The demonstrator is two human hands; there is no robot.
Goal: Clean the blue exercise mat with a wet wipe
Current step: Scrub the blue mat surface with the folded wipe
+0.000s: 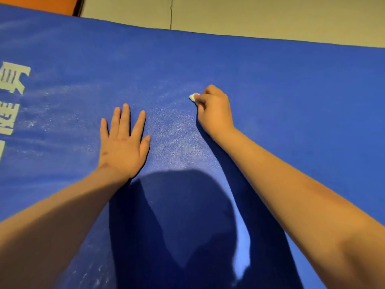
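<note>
Meanwhile, left hand [124, 140] lies spread flat on mat [291, 84]; right hand [214, 112] pinches wipe [193, 97].

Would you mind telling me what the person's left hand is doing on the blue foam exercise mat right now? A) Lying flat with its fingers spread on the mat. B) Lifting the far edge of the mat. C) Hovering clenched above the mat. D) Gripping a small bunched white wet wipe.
A: the left hand lies flat, fingers spread, on the blue foam exercise mat, while the right hand pinches the small bunched white wet wipe.
</note>
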